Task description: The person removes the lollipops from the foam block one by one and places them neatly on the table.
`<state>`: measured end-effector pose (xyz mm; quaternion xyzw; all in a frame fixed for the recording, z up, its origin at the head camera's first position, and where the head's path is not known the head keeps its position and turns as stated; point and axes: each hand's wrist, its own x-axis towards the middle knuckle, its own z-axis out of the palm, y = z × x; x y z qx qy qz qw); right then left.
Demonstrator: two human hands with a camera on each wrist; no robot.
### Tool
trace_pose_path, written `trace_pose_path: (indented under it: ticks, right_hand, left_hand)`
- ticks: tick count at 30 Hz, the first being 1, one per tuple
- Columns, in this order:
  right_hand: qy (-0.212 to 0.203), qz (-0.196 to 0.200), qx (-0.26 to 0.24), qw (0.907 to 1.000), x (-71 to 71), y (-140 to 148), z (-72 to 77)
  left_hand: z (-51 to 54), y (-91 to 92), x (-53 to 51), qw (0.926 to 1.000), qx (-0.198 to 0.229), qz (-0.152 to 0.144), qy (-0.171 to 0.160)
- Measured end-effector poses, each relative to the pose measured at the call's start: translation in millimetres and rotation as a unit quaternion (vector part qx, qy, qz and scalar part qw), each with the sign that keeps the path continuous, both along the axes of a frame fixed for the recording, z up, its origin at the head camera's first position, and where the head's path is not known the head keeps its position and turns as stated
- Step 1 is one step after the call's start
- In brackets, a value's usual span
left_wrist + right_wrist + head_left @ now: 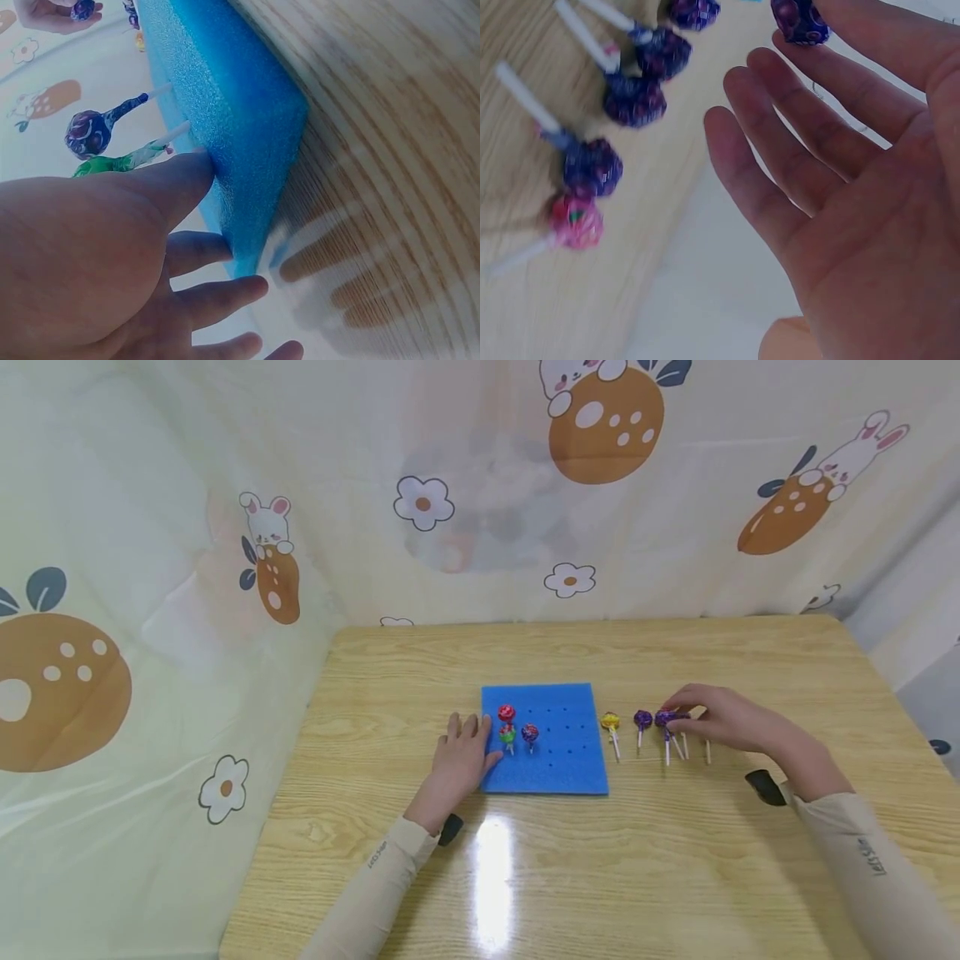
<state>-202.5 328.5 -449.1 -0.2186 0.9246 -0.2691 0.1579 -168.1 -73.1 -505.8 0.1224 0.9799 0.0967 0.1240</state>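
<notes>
Pinching a purple lollipop, nearer the desk's right edge than left!
Round as it is, it could slip the right hand's grip and scatter nearby lollipops; left hand, fingers extended, touches blue foam.

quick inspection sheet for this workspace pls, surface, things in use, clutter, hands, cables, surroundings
Surface: pale wood-grain tabletop, bright reflection near the front.
Job's things: thick blue rectangular foam block with small holes; a red round-headed wrapped lollipop, a green one and a purple-and-red one stand in it; a yellow one, a pink one and several purple ones lie to its right.
Clutter: nothing seen.
Hands: left hand touches the block's left side; right hand pinches a purple-wrapped lollipop.
Cables: nothing seen.
Surroundings: pale sheet printed with rabbits, orange-brown fruit and flowers.
</notes>
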Motion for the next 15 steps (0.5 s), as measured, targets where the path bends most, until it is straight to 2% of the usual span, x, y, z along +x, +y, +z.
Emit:
trace_pose_path:
  ticks: [8,15]
  right_hand:
    - [-0.015,-0.017,0.014,0.9996,-1.3,25.5,4.7]
    - [0.001,-0.019,0.056,0.9982,-4.6,46.6,7.7]
  left_hand:
    - [0.1,-0.1,1.0,1.0000,0.002,-0.001,-0.001]
    - [-1.2,-0.4,1.2,1.0000,0.004,-0.003,0.002]
